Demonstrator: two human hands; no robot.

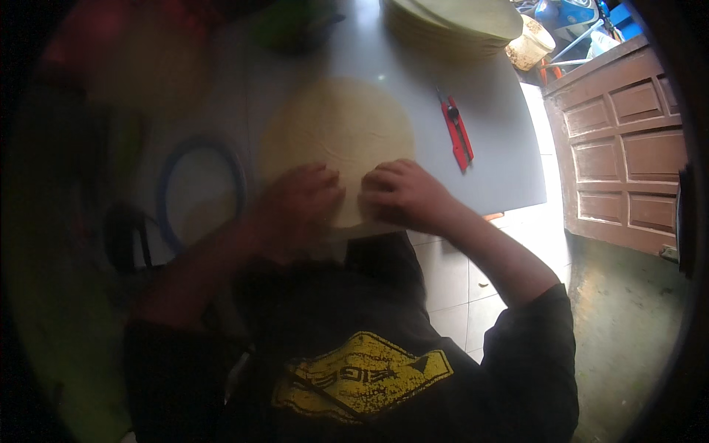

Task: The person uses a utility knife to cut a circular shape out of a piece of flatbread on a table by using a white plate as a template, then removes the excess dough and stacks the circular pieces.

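Observation:
A round, pale yellow sheet [343,127], its material unclear, lies on the table before me, with faint creases near its middle. My left hand [304,196] rests at the sheet's near left part, fingers curled and blurred. At the near right part, my right hand [401,194] has its fingers bent against the sheet. Whether either hand pinches the sheet cannot be told, as the fingertips are partly hidden. Right of the sheet lies a red utility knife [458,133] with a black slider. A blue ring-shaped rim [162,194] is dimly visible left of my left hand.
A stack of round pale sheets [460,25] stands at the far right of the grey table [504,166]. Beyond it is a stained white bucket [530,43]. A brown panelled wooden door [620,149] stands at the right. A dark green object [293,25] lies at the far edge.

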